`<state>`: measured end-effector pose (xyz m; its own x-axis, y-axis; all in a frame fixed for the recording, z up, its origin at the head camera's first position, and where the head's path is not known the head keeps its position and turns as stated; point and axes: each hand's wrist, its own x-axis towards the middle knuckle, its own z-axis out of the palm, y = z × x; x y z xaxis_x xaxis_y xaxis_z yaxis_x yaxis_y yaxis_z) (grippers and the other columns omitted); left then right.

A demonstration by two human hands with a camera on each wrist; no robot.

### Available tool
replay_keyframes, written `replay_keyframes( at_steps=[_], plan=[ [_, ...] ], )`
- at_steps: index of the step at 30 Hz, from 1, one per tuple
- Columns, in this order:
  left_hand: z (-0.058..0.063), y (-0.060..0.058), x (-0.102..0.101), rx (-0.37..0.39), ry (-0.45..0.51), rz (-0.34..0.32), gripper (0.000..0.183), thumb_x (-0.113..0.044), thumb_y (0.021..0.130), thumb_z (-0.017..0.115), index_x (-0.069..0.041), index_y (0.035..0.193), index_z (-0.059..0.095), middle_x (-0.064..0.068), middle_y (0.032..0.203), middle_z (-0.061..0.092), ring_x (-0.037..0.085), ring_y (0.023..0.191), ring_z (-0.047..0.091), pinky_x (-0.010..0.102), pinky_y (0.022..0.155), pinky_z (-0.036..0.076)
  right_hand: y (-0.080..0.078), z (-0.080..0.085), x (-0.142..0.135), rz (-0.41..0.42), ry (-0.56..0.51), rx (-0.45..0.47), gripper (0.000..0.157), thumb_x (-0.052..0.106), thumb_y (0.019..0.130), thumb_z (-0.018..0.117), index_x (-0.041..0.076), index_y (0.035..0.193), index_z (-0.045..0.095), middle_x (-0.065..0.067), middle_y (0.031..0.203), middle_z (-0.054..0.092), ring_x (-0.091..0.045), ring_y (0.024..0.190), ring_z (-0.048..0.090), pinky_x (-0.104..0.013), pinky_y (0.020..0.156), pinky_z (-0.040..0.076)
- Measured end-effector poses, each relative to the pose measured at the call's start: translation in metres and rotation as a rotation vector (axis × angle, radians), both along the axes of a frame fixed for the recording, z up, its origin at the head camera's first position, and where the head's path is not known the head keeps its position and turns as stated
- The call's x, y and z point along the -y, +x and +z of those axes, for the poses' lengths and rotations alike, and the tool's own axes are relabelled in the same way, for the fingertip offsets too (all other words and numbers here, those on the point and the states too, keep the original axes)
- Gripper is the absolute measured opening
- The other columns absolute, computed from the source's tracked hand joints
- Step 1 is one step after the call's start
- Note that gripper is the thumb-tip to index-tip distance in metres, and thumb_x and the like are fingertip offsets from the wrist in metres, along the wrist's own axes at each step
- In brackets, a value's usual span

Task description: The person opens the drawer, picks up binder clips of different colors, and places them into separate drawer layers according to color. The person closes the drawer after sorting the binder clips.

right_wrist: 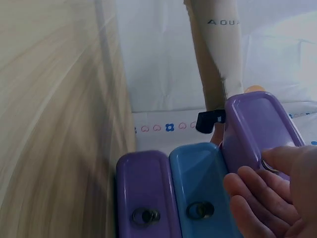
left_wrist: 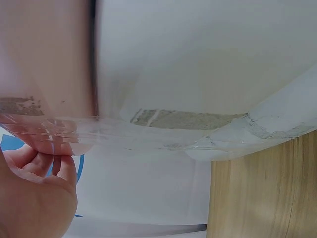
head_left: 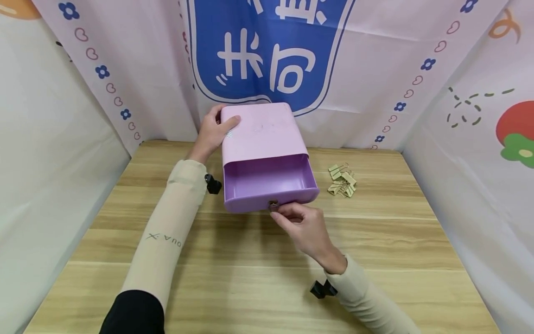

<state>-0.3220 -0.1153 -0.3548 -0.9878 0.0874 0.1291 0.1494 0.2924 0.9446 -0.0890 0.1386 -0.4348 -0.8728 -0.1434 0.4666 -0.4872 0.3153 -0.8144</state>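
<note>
Apparently at the opening step: pinches the ring pull (head_left: pixel 273 206) of the top purple drawer (head_left: pixel 246 205) in the right grip (head_left: pixel 304 227), clasps the pink cabinet (head_left: pixel 263 134) in the left grip (head_left: pixel 210 134). Shows nothing inside that drawer, just beyond the right grip, above a closed blue drawer (right_wrist: pixel 200 171) and lower purple drawer (right_wrist: pixel 146 181). Likely calls next for releasing the ring pull, then reaching right to the binder clips (head_left: pixel 348 178) on the table (head_left: pixel 384 241).

My left hand (head_left: pixel 212 132) and right hand (head_left: pixel 308 229) are bare. My left forearm wears a cream sleeve (head_left: pixel 160 260), bunched at the cuff, with small dark lettering (head_left: pixel 164 239); a black sleeve (head_left: pixel 134 313) covers the arm above. My right sleeve (head_left: pixel 369 297) is cream, wrinkled. Blocky black wrist devices (head_left: pixel 213 184) show on both arms.
</note>
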Motion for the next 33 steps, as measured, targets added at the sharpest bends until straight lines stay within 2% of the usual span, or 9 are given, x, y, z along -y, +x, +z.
replay_keyframes(
  at_steps=[4,9,16,20,24,29,33],
  plan=[
    [0.001,0.0,0.0,0.0,0.001,-0.002,0.074,-0.046,0.098,0.072,-0.016,0.159,0.042,0.013,0.159,0.049,0.025,0.134,0.05,0.043,0.118,0.044,-0.001,-0.005,-0.014,-0.012,0.144,-0.071,0.01,0.013,0.091,0.084,0.007,0.098,0.082,-0.006,0.096,0.083,-0.015,0.085,0.08,-0.025,0.078,0.063],
    [0.001,0.001,0.0,0.001,0.007,-0.007,0.075,-0.046,0.098,0.072,-0.015,0.159,0.042,0.013,0.159,0.048,0.025,0.135,0.05,0.043,0.119,0.043,-0.005,-0.009,-0.039,-0.036,0.335,-0.163,0.014,0.011,0.088,0.086,0.004,0.099,0.081,-0.01,0.097,0.082,-0.02,0.085,0.08,-0.027,0.076,0.064],
    [0.002,0.002,0.0,0.008,0.008,-0.005,0.075,-0.046,0.098,0.072,-0.016,0.16,0.041,0.012,0.16,0.048,0.025,0.135,0.049,0.043,0.12,0.043,-0.018,-0.003,-0.086,-0.158,0.571,-0.204,0.022,0.013,0.088,0.085,0.002,0.106,0.078,-0.014,0.098,0.081,-0.026,0.085,0.079,-0.037,0.077,0.065],
    [0.003,0.003,0.0,0.01,0.01,-0.006,0.075,-0.047,0.098,0.071,-0.017,0.16,0.041,0.012,0.16,0.048,0.024,0.136,0.049,0.043,0.12,0.043,-0.031,0.0,-0.112,-0.221,0.645,-0.212,0.027,0.01,0.087,0.086,-0.001,0.109,0.077,-0.019,0.101,0.08,-0.033,0.088,0.078,-0.046,0.08,0.065],
    [0.003,0.003,0.001,0.016,0.004,-0.008,0.075,-0.048,0.098,0.071,-0.018,0.16,0.041,0.011,0.16,0.047,0.024,0.136,0.048,0.043,0.119,0.043,-0.046,-0.003,-0.133,-0.268,0.693,-0.18,0.029,0.006,0.087,0.085,-0.006,0.112,0.075,-0.024,0.106,0.078,-0.039,0.094,0.077,-0.05,0.084,0.064],
    [0.002,0.003,0.002,0.023,0.004,-0.01,0.076,-0.048,0.098,0.071,-0.018,0.16,0.04,0.011,0.16,0.047,0.024,0.135,0.049,0.043,0.119,0.043,-0.061,-0.009,-0.152,-0.288,0.742,-0.12,0.035,0.0,0.087,0.083,-0.009,0.119,0.072,-0.029,0.115,0.075,-0.045,0.103,0.074,-0.054,0.089,0.061],
    [0.002,0.002,0.002,0.025,0.009,-0.009,0.077,-0.049,0.098,0.071,-0.018,0.161,0.04,0.011,0.161,0.046,0.024,0.136,0.048,0.043,0.12,0.043,-0.072,-0.013,-0.16,-0.279,0.795,-0.11,0.036,0.0,0.086,0.083,-0.009,0.119,0.072,-0.029,0.118,0.074,-0.047,0.108,0.071,-0.057,0.093,0.059]
  ],
)
